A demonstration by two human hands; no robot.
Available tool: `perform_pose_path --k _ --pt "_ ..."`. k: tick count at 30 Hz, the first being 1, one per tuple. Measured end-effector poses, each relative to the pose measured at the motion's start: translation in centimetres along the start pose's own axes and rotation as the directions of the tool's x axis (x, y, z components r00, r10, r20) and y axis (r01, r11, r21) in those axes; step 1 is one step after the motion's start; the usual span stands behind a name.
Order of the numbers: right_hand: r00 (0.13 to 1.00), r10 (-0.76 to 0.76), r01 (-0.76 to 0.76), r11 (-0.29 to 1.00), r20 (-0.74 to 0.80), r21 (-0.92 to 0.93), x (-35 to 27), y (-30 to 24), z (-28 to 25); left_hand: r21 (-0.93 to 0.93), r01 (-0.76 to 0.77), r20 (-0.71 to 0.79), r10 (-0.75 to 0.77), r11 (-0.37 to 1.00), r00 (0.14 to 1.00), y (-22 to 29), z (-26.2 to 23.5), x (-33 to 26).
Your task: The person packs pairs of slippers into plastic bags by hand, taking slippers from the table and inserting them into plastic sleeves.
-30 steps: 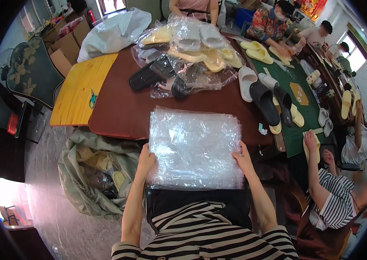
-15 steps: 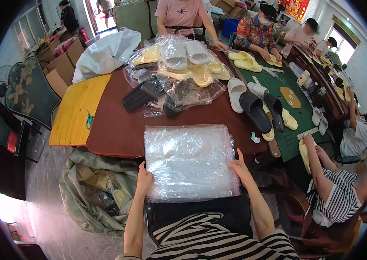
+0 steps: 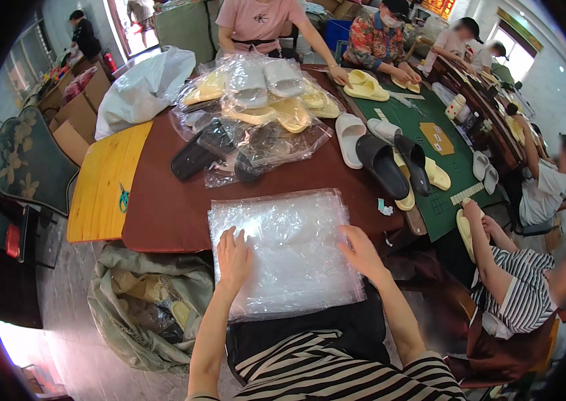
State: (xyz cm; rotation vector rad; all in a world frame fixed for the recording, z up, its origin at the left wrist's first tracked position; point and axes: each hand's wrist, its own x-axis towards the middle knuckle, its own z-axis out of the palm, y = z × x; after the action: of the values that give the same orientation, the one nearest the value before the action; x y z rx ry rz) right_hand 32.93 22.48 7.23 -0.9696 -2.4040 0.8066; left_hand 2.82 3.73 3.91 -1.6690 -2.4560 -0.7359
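Observation:
A stack of clear plastic bags [image 3: 290,260] lies across my lap and reaches to the front edge of the brown table. Spread on top of its left part is my left hand [image 3: 234,259], its fingers stretched out flat. My right hand [image 3: 363,255] rests at the stack's right edge, fingers apart and loosely curved, gripping nothing that I can see. Beyond the stack, a heap of slippers in clear bags [image 3: 256,110] covers the back of the table. Loose dark slippers [image 3: 382,164] and a white slipper [image 3: 350,139] stand to the right of the heap.
Scissors [image 3: 123,198] lie on the yellow wooden board [image 3: 106,184] at left. A sack [image 3: 112,334] with slippers stands on the floor below. Co-workers sit along the green mat [image 3: 440,217]; a person in pink [image 3: 259,20] reaches toward yellow slippers [image 3: 365,85].
My left hand has let go of the stack's left edge and moved onto its top. My right hand's grip has loosened. The person in pink now reaches the yellow slippers.

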Motion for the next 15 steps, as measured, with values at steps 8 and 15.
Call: perform_pose_path --k 8,15 --pt "0.837 -0.496 0.530 0.839 0.230 -0.122 6.2 -3.7 7.5 -0.024 0.062 -0.112 -0.064 0.998 0.992 -0.4 2.5 3.1" --pt "0.857 -0.398 0.476 0.855 0.328 -0.206 5.8 -1.3 10.8 0.076 0.076 -0.071 -0.070 0.994 0.995 -1.8 5.7 1.6"
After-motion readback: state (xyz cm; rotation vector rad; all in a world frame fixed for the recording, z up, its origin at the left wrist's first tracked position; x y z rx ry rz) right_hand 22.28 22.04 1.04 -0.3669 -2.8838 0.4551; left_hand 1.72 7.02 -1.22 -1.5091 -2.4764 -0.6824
